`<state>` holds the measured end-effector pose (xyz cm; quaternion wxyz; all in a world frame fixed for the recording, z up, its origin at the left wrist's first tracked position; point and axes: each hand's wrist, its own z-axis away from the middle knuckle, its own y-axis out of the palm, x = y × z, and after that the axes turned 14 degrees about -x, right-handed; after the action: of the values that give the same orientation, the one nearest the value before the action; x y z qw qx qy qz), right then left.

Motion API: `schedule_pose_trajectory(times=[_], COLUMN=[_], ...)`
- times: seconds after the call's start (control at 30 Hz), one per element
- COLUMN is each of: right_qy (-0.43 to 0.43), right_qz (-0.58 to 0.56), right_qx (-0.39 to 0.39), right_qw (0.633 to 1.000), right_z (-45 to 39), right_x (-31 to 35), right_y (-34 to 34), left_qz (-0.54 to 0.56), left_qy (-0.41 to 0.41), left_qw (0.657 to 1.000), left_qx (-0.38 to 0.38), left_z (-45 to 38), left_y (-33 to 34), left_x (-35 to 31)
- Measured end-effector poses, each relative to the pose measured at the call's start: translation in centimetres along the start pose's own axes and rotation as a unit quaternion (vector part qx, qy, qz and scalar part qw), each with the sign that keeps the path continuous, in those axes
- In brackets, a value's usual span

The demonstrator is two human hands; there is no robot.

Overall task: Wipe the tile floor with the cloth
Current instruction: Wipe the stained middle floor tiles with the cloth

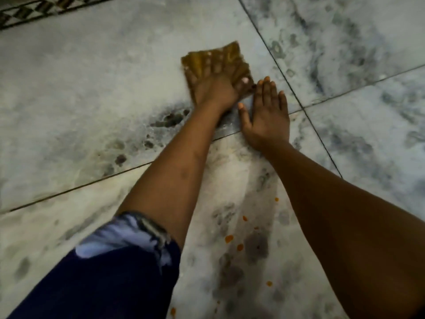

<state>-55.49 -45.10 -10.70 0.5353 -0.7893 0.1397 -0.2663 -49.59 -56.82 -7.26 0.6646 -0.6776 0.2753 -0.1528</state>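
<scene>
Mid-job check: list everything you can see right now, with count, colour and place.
cloth: one, yellow-brown, on the floor at upper centre, under the left hand
floor: grey-white marbled tiles with dark grout lines, fills the view
border strip: one, dark patterned, top left corner
dark marks: several, blackish, on the tile left of the left forearm
orange spots: several, orange, on the tile near the bottom centre, between the arms
left hand: one, fingers spread flat, pressing on the cloth
right hand: one, fingers straight, flat on the floor just right of the cloth
sleeve: one, dark blue with a paler cuff, on the left arm at lower left
</scene>
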Motion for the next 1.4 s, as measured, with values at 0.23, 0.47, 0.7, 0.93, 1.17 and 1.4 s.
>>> schedule_pose_trajectory(times=[0.23,0.47,0.7,0.93,1.17,1.4], right_qy=[-0.020,-0.015,0.043,-0.080,-0.194,-0.241], right_qz=[-0.015,0.000,-0.064,-0.114,-0.082,-0.016], right_qx=[0.045,0.107,0.255,0.203,0.239,0.297], right_qw=[0.999,0.994,0.964,0.969,0.948,0.924], right_z=[0.0,-0.4,1.3,11.4,18.9,23.0], right_x=[-0.4,-0.1,1.9,5.7,10.6,12.8], right_y=[-0.7,-1.7,-5.4,-10.0,-12.5,-12.2], left_qz=[-0.013,-0.053,0.021,0.232,0.247,0.266], left_qy=[0.023,-0.100,-0.082,-0.157,-0.203,-0.261], left_qw=[0.999,0.993,0.995,0.959,0.946,0.927], left_qx=[-0.034,-0.032,0.044,0.051,0.047,-0.034], left_z=[5.4,11.3,14.8,23.1,35.3,42.6], left_y=[-1.3,-5.6,-8.0,-14.0,-21.2,-18.9], left_x=[9.7,12.9,13.3,15.1,19.6,20.8])
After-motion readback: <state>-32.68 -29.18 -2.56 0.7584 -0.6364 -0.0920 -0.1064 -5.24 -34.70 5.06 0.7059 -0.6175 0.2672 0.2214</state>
